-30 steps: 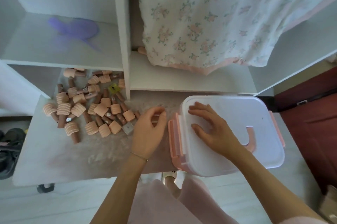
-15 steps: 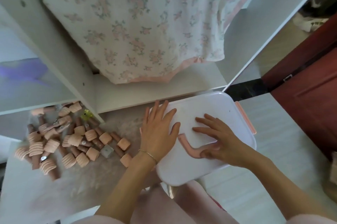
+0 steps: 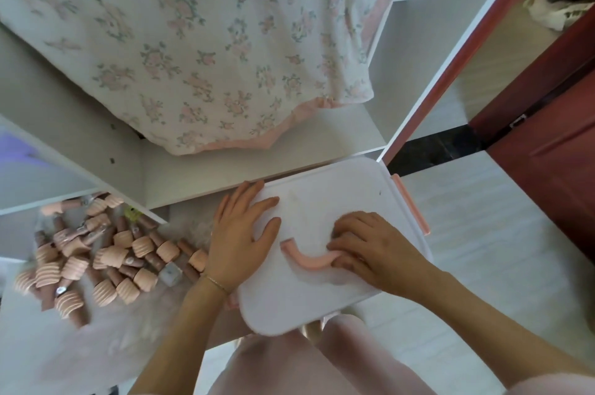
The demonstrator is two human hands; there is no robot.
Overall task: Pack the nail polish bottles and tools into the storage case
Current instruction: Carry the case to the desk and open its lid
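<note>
Since a moment ago we are curling our right hand (image 3: 375,249) around the handle (image 3: 309,258), gripping it, while our left hand (image 3: 241,233) lies flat, released, steadying the case (image 3: 351,198); bottles (image 3: 106,256) are waiting just left

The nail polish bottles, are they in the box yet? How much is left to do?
Nothing looks packed yet. The nail polish bottles all lie in a pile on the table. The storage case has its lid on. Left hand lies flat on the lid; right hand has its fingers at the pink handle. Left to do: open it and put everything in.
</note>
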